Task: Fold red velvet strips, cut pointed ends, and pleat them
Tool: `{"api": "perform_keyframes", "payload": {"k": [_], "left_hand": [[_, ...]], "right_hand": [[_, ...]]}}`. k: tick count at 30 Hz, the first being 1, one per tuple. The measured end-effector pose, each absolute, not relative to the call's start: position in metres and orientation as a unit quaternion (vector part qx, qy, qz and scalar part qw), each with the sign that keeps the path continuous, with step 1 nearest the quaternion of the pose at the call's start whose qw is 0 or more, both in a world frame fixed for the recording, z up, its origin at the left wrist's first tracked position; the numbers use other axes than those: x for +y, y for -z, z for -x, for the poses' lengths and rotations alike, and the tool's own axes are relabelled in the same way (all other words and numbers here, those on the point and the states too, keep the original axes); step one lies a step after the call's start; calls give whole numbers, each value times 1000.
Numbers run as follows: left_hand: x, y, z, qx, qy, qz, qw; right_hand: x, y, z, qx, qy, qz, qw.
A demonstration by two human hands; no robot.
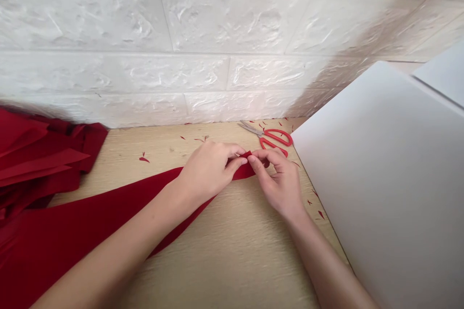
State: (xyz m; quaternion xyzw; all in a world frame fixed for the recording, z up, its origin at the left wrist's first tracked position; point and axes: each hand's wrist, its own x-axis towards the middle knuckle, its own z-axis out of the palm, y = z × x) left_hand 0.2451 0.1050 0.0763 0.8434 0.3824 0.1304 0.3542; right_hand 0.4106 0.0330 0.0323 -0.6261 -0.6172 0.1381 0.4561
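A long strip of dark red fabric [119, 207] runs from the lower left across the table and narrows to a folded end between my hands. My left hand [212, 169] pinches that end between thumb and forefinger. Opposite it, my right hand [277, 176] grips the tip of the same fabric, its thumb and forefinger almost touching the left fingertips. Just behind the right hand lies a pair of scissors [273, 139] with red handles, blades pointing to the back left. The right hand partly covers the lower handle.
A heap of red fabric [54, 154] lies at the left against the white brick-patterned wall [203, 24]. Small red scraps [144, 158] are scattered over the wooden table [232, 251]. A large white panel [384, 164] stands along the right side.
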Motion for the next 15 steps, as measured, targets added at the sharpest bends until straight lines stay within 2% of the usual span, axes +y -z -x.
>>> {"api": "perform_keyframes", "payload": {"k": [15], "left_hand": [[101, -70, -248, 410, -143, -827, 357]], "right_hand": [[32, -30, -406, -588, -145, 638, 476]]}}
